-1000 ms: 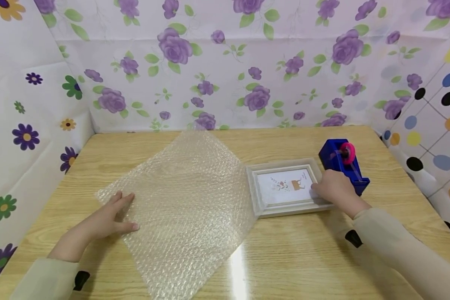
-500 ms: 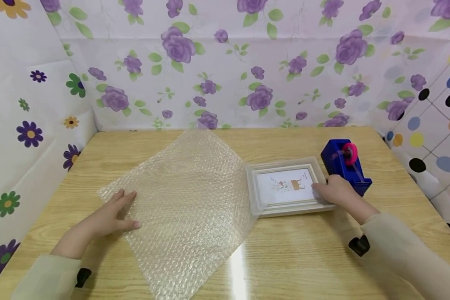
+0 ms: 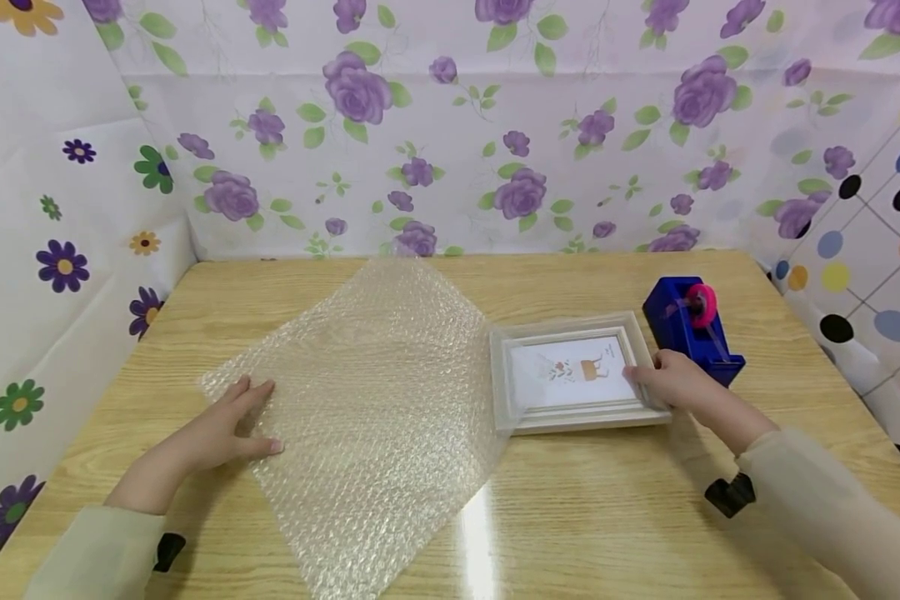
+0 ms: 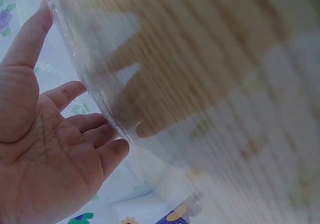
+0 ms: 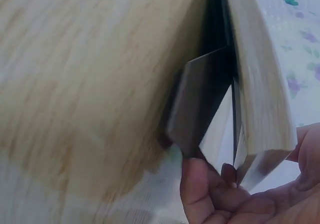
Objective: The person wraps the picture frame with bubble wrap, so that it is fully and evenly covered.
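Note:
A sheet of bubble wrap [image 3: 360, 392] lies spread over the left half of the table. My left hand [image 3: 210, 446] rests at its left edge, fingers and thumb spread; in the left wrist view the fingertips [image 4: 119, 146] touch the wrap's edge. A cream picture frame [image 3: 577, 412] with a deer print lies face up at the right, its left end overlapped by the wrap's clear corner. My right hand [image 3: 678, 383] grips the frame's right edge, thumb on top and fingers under it. In the right wrist view, a support leg [image 5: 197, 99] sticks out from the frame's back.
A blue tape dispenser [image 3: 678, 321] with a pink-cored roll stands just behind my right hand, close to the frame. The wooden table [image 3: 585, 525] meets a flowered cloth backdrop [image 3: 450, 150] at its far edge. Patterned sheets hang at both sides.
The picture frame has shifted slightly, with its right end seemingly raised a little. My right hand has moved its grip outward round the right edge. My left hand stays at the wrap.

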`<state>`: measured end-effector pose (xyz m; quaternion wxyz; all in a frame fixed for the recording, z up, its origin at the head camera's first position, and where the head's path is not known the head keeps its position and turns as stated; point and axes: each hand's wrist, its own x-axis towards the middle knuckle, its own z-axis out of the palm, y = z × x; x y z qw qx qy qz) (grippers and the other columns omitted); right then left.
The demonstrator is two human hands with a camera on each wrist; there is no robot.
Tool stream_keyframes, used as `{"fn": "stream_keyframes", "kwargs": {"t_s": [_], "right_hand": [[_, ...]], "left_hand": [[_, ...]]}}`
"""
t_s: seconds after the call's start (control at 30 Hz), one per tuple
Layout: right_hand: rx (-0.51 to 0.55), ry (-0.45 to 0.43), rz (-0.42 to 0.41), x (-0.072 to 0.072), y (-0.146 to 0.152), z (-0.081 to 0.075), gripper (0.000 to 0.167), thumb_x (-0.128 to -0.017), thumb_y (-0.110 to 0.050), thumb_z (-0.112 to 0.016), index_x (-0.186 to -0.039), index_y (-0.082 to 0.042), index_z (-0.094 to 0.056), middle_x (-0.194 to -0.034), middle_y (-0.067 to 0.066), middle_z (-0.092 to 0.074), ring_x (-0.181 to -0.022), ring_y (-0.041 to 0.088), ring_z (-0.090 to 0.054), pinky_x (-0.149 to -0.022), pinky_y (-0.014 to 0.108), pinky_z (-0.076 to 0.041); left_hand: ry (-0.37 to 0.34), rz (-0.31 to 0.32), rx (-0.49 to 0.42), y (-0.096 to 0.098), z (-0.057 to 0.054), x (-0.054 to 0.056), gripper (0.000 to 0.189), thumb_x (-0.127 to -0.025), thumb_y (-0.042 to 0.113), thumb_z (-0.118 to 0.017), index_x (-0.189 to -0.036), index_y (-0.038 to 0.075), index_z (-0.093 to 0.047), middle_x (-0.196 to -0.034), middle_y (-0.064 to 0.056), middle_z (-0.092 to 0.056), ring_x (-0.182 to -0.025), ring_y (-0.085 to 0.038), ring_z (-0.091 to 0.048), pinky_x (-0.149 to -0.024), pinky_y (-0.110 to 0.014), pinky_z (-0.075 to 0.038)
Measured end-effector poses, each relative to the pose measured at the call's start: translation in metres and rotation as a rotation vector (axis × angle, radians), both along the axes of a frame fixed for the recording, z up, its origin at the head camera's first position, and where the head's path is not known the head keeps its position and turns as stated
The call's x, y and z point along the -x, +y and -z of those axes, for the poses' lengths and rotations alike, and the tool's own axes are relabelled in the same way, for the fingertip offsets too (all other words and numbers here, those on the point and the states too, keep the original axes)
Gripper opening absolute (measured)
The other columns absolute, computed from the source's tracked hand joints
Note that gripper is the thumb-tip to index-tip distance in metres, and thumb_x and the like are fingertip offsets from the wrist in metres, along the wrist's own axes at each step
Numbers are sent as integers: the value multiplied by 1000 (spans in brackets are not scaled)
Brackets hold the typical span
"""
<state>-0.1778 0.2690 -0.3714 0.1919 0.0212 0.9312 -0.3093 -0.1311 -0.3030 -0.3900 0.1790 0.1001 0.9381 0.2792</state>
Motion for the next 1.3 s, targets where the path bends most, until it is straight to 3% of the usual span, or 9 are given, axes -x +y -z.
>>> {"fn": "stream_keyframes", "kwargs": {"t_s": [0.23,0.5,0.67,0.73,0.8,0.9,1.3], "right_hand": [[59,15,-9,-5,4,2,38,-96,-31,-53,-92,6,-48,-79,7,-48,-70,17,-47,-57,29,-42],[266,-73,38,-8,12,1,43,-94,-29,-58,-111,10,-51,-80,-2,-57,-70,9,-54,-62,26,-52],[372,-78,57,-12,16,-1,46,-93,-33,-62,-111,8,-53,-75,-7,-51,-68,5,-51,-63,24,-49],[402,-74,78,-14,16,-4,52,-93,-34,-61,-119,9,-49,-78,-7,-47,-69,5,-49,-64,23,-47],[440,-78,104,-16,15,-6,65,-93,-34,-61,-133,11,-39,-87,-10,-54,-76,1,-53,-70,20,-50],[475,-82,140,-18,12,-10,75,-93,-33,-62,-141,13,-28,-90,-12,-56,-77,-1,-54,-71,18,-51],[593,-97,223,-19,13,-16,76,-94,-30,-60,-145,12,-22,-85,-20,-65,-78,-3,-61,-70,18,-54]], "left_hand": [[-13,1,-4,0,1,0,100,-78,39,-75,-148,-6,-19,-149,-41,2,-134,-61,1,-99,-78,-10],[-1,1,-2,0,0,-1,100,-78,38,-76,-148,-6,-20,-149,-42,1,-134,-61,-1,-100,-77,-11],[-10,4,8,-1,1,0,100,-78,39,-75,-148,-6,-20,-149,-41,1,-134,-61,-1,-99,-78,-11],[-11,6,14,0,1,1,100,-78,40,-75,-148,-6,-20,-149,-41,1,-134,-61,-2,-99,-78,-11],[-9,9,19,0,1,2,100,-78,40,-75,-148,-5,-19,-149,-41,0,-134,-61,-3,-99,-77,-12],[-9,10,23,0,0,3,101,-78,40,-75,-148,-5,-19,-149,-41,0,-133,-62,-3,-99,-78,-13],[17,1,23,1,0,-1,100,-78,40,-75,-148,-6,-20,-149,-41,-2,-134,-60,-5,-100,-77,-13]]}}
